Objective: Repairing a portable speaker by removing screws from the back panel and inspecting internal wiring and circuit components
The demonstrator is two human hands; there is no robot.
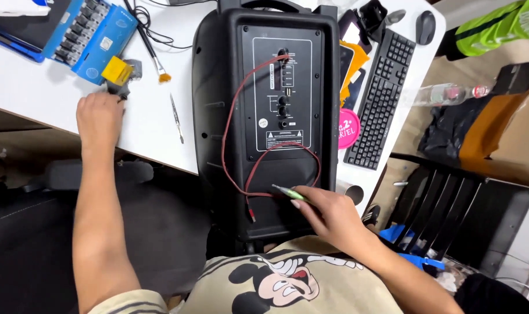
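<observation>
A big black speaker (218,116) lies on its front across the white table (43,93), its rear control panel (283,96) facing up. A red wire (232,116) loops over the panel. My right hand (328,212) rests on the speaker's near end and holds a thin green screwdriver (289,192) whose tip points at the panel's lower edge. My left hand (99,119) reaches out to the left on the table and grips a dark tool with a yellow part (119,74).
An open blue bit case (84,35), a small brush (151,52) and tweezers (177,119) lie left of the speaker. A black keyboard (381,99), a mouse (425,26) and a pink round tub (348,129) lie to its right. A plastic bottle (444,93) and chairs stand beyond.
</observation>
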